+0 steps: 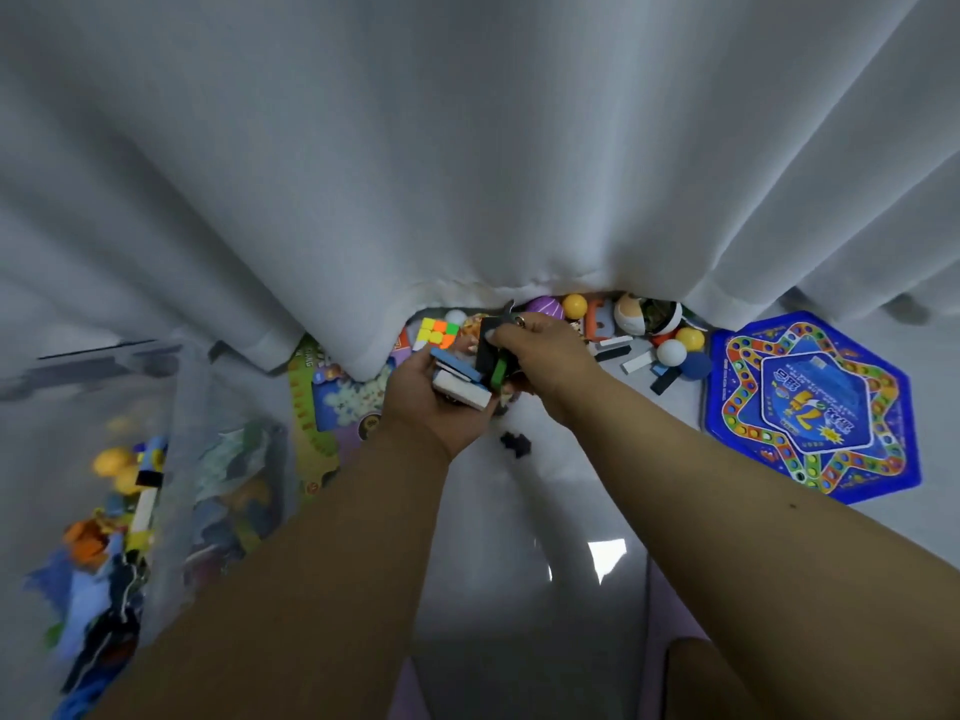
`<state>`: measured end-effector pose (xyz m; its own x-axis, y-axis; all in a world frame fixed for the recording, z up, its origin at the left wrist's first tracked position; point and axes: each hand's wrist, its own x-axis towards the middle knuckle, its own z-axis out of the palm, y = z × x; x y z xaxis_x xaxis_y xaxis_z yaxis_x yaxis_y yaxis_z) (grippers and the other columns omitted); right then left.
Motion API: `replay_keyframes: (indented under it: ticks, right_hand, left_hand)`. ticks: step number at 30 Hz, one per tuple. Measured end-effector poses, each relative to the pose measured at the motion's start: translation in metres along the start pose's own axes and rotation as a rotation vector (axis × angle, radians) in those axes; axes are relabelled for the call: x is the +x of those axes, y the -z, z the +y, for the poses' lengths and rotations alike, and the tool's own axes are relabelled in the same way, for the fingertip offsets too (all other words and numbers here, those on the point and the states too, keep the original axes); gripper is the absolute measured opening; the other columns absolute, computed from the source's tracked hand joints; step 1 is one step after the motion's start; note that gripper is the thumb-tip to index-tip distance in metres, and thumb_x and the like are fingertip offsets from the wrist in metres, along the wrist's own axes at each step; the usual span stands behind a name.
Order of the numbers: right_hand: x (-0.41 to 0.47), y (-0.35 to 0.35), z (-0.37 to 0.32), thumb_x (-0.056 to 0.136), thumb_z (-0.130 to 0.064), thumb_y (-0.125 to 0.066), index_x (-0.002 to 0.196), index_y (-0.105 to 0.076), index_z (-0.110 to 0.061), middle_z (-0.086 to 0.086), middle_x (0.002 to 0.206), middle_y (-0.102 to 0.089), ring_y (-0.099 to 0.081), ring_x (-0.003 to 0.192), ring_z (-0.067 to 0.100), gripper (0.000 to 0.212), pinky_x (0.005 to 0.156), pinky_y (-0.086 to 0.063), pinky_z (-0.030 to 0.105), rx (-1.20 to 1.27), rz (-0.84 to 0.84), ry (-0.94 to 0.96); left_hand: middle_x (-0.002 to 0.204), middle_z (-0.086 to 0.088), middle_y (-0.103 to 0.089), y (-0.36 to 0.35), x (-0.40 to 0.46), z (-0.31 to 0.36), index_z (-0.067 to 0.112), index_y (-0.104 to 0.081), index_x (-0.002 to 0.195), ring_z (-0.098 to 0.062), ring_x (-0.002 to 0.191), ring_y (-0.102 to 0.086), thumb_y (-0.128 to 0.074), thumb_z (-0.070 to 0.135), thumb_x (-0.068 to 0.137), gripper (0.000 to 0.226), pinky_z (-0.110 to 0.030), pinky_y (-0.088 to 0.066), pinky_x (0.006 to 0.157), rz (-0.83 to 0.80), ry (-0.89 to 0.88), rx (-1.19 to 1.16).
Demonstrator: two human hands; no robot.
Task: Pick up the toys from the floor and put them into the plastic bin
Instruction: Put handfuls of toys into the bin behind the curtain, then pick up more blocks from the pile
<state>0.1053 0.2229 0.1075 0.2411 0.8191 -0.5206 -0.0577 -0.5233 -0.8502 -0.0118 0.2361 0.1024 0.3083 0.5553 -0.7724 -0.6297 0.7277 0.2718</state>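
My left hand (434, 402) cups a stack of flat blocks, a white one (462, 392) under a blue one (457, 363). My right hand (545, 356) pinches a black block (487, 350) and a green block (500, 374) right above that stack. The clear plastic bin (171, 387) stands at the left, with several toys inside. More toys lie on the floor under the curtain's hem: a colour cube (436, 331), a yellow ball (574, 305), a white ball (671, 351), black and white blocks (641, 362), and a small black piece (516, 443).
A white curtain (467, 148) hangs over the far toys and part of the bin. A blue hexagonal game board (810, 407) lies at the right. A colourful puzzle sheet (332, 402) lies beside the bin. The glossy grey floor (519, 563) stretches toward me.
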Motion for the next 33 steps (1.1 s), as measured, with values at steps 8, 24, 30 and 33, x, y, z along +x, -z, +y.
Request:
replay_keyframes:
  ticks: [8, 24, 30, 33]
  right_hand:
    - [-0.054, -0.083, -0.067, 0.085, -0.015, -0.064, 0.074, -0.052, -0.008, 0.019, 0.085, -0.06, -0.06, 0.065, 0.024, 0.018, 0.052, -0.054, 0.031, 0.076, -0.06, 0.098]
    - [-0.157, -0.278, -0.085, 0.092, -0.059, -0.039, 0.147, -0.028, -0.018, 0.009, 0.151, -0.031, -0.035, 0.137, 0.03, 0.069, 0.112, -0.033, 0.045, 0.1, -0.581, -0.231]
    - [-0.14, -0.273, -0.068, 0.086, -0.07, -0.037, 0.151, -0.018, -0.015, 0.009, 0.158, -0.017, -0.023, 0.144, 0.026, 0.087, 0.115, -0.024, 0.043, 0.083, -0.536, -0.213]
    - [-0.132, -0.259, -0.065, 0.091, -0.062, -0.036, 0.134, -0.044, -0.009, 0.015, 0.145, -0.04, -0.041, 0.133, 0.027, 0.069, 0.108, -0.036, 0.042, 0.104, -0.481, -0.165]
  left_hand:
    - [0.088, -0.018, -0.066, -0.002, -0.095, 0.082, 0.003, -0.059, 0.089, -0.031, 0.08, -0.061, -0.035, 0.027, 0.097, 0.035, -0.038, -0.049, 0.089, 0.065, -0.161, 0.114]
    - [0.144, -0.023, -0.036, 0.141, -0.242, 0.21, 0.003, -0.038, 0.14, -0.044, 0.127, -0.04, -0.039, 0.052, 0.095, 0.067, -0.059, -0.033, 0.105, 0.484, -0.285, 0.179]
    - [0.155, -0.023, -0.018, 0.15, -0.239, 0.219, 0.002, -0.024, 0.148, -0.035, 0.144, -0.018, -0.034, 0.055, 0.095, 0.075, -0.052, -0.013, 0.116, 0.441, -0.321, 0.233]
    - [0.153, -0.022, -0.025, 0.143, -0.231, 0.215, 0.0, -0.025, 0.147, -0.033, 0.143, -0.024, -0.035, 0.052, 0.096, 0.074, -0.049, -0.017, 0.117, 0.394, -0.32, 0.282]
